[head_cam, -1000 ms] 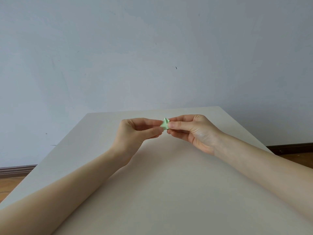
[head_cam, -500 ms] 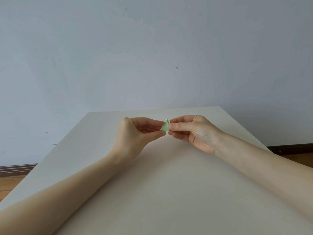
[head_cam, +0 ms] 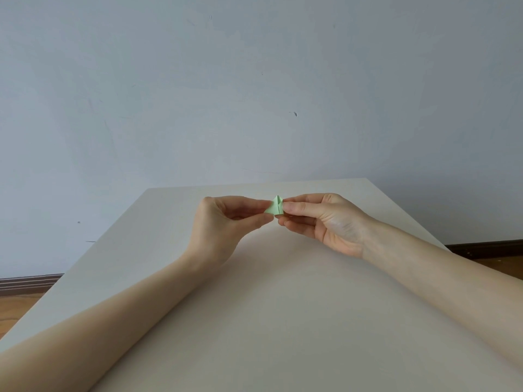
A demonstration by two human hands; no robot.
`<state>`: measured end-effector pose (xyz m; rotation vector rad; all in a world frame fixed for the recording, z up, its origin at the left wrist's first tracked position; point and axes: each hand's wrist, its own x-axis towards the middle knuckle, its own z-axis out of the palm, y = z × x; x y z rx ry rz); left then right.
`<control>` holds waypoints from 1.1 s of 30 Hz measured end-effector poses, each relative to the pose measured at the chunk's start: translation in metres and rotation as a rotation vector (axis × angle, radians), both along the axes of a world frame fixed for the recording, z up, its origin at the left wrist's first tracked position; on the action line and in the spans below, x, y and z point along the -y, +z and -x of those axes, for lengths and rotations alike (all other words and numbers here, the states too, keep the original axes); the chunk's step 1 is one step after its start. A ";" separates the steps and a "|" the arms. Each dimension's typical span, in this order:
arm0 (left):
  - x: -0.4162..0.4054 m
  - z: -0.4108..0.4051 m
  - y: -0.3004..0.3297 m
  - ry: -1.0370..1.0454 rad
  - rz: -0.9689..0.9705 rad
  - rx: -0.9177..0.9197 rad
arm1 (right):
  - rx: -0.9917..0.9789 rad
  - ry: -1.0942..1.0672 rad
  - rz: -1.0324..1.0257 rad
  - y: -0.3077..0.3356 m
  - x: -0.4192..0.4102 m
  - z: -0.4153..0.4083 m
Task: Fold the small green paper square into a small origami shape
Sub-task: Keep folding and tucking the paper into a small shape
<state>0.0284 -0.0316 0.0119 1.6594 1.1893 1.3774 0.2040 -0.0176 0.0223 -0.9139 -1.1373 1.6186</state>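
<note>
While hands pinch, apparently folded paper

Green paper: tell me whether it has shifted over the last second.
No. The green paper stays pinched between the left hand and right hand, the same way below the table's far edge; only its visible shape changed.

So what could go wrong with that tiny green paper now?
1. The green paper is very small and held only between the fingertips of the left hand and right hand, above the table. It could slip out and drop.
2. It is already folded into a little pointed shape, so squeezing too hard might crush the folds.
3. The fingers cover part of it, so the next crease could easily go crooked.
</note>
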 end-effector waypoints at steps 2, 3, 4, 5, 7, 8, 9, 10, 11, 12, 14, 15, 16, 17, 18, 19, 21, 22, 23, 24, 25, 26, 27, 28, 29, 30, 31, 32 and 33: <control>0.000 0.000 0.000 -0.004 -0.004 0.001 | 0.013 0.001 -0.004 0.000 0.000 0.000; 0.000 0.000 0.000 -0.002 -0.005 0.001 | 0.018 0.001 -0.007 -0.001 0.000 0.000; 0.000 0.000 -0.001 0.001 -0.007 0.002 | 0.022 0.000 -0.011 -0.001 0.000 0.001; 0.000 0.000 -0.001 0.003 -0.009 0.002 | 0.025 -0.002 -0.016 -0.001 0.000 0.001; 0.001 0.000 -0.001 0.002 -0.015 -0.003 | 0.032 -0.007 -0.023 -0.001 -0.001 0.001; 0.001 0.000 -0.001 0.000 -0.019 -0.007 | 0.037 -0.009 -0.026 -0.002 -0.001 0.001; 0.001 0.000 -0.001 0.000 -0.022 -0.009 | 0.043 -0.011 -0.029 -0.002 -0.001 0.001; 0.001 0.000 -0.001 0.000 -0.025 -0.010 | 0.049 -0.012 -0.031 -0.002 -0.001 0.001; 0.001 0.000 0.000 0.000 -0.027 -0.011 | 0.056 -0.014 -0.033 -0.003 -0.001 0.001; 0.002 -0.001 0.000 0.001 -0.031 -0.014 | 0.061 -0.014 -0.033 -0.003 -0.001 0.001; 0.002 -0.001 -0.001 0.009 -0.035 -0.025 | 0.067 -0.015 -0.032 -0.003 -0.001 0.000; 0.003 -0.001 -0.001 0.014 -0.035 -0.031 | 0.071 -0.015 -0.031 -0.003 -0.001 0.000; 0.003 0.000 -0.001 0.016 -0.035 -0.034 | 0.074 -0.015 -0.030 -0.003 0.000 0.000; 0.003 0.000 -0.002 0.016 -0.037 -0.035 | 0.078 -0.015 -0.030 -0.003 0.000 0.001; 0.002 0.000 -0.002 0.015 -0.039 -0.040 | 0.080 -0.017 -0.030 -0.003 0.000 0.001; 0.002 0.000 -0.002 0.014 -0.042 -0.046 | 0.082 -0.019 -0.028 -0.003 -0.001 0.002; 0.002 -0.001 -0.002 0.015 -0.044 -0.054 | 0.082 -0.023 -0.024 -0.003 -0.001 0.002; 0.002 -0.001 -0.002 0.016 -0.044 -0.053 | 0.082 -0.023 -0.023 -0.003 -0.001 0.002; 0.002 -0.001 -0.002 0.016 -0.043 -0.053 | 0.084 -0.023 -0.023 -0.003 -0.001 0.002; 0.002 -0.001 -0.002 0.016 -0.043 -0.053 | 0.085 -0.024 -0.023 -0.002 -0.001 0.002; 0.002 -0.001 -0.002 0.015 -0.042 -0.052 | 0.084 -0.024 -0.024 -0.002 -0.001 0.002; 0.002 -0.001 -0.002 0.015 -0.040 -0.048 | 0.082 -0.024 -0.024 -0.002 -0.001 0.002; 0.002 -0.002 -0.002 0.014 -0.037 -0.042 | 0.078 -0.022 -0.025 -0.002 -0.001 0.002; 0.002 -0.002 -0.002 0.014 -0.034 -0.036 | 0.074 -0.019 -0.026 -0.002 -0.001 0.002; 0.002 -0.002 -0.001 0.014 -0.032 -0.030 | 0.069 -0.017 -0.026 -0.002 -0.001 0.001; 0.002 -0.002 -0.001 0.014 -0.032 -0.024 | 0.062 -0.015 -0.024 -0.001 -0.001 0.001; 0.002 -0.002 -0.001 0.013 -0.033 -0.019 | 0.055 -0.013 -0.022 -0.001 -0.001 0.001; 0.002 -0.002 -0.001 0.012 -0.033 -0.017 | 0.050 -0.013 -0.021 -0.001 -0.001 0.001; 0.002 -0.002 -0.001 0.013 -0.034 -0.016 | 0.047 -0.012 -0.021 -0.001 -0.001 0.000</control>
